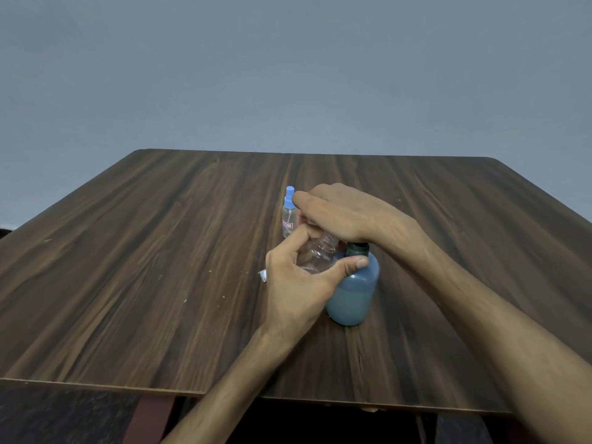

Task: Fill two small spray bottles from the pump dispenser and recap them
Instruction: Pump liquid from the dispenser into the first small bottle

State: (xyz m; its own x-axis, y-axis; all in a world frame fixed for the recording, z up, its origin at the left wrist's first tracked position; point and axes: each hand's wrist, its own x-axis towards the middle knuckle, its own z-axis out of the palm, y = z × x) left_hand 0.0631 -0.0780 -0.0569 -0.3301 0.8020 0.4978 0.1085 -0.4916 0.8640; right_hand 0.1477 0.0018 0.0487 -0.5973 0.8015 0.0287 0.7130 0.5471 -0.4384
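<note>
Left hand [296, 283] grasps an uncapped bottle [317, 256], tilted against the dispenser [354, 293]; right hand [339, 213] presses flat on its pump.

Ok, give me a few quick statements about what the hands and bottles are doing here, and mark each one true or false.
1. The left hand grips a clear uncapped bottle, tilted towards the pump dispenser. True.
2. The right hand lies flat on the table, away from the dispenser. False: it sits on top of the dispenser, covering the pump head.
3. The second spray bottle stands upright with its blue spray top on. True.
4. The dispenser lies on its side. False: it stands upright.
5. The dispenser holds a bluish liquid. True.
</note>
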